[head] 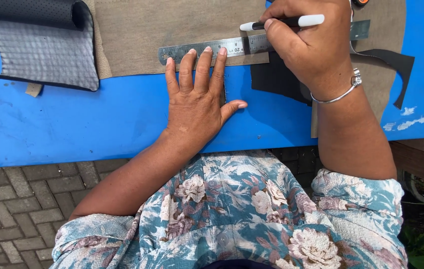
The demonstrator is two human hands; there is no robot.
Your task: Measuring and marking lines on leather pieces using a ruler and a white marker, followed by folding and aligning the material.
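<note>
Left hand [197, 102] lies flat, fingers spread, pinning the steel ruler [232, 47] on tan fabric [172, 30]; right hand [311, 42] grips a white-capped marker [282, 22] at the ruler's edge; no drawn line visible yet.

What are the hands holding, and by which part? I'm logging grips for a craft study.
The right hand grips a black-and-white pen around its middle. The left hand holds nothing; its fingertips press flat on a metal ruler.

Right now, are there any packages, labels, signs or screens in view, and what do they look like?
No packages, signs or screens.
Only marked thing: steel ruler, long silver strip with engraved scale, lying across tan fabric under the left hand; the right hand holds a pen.
</note>
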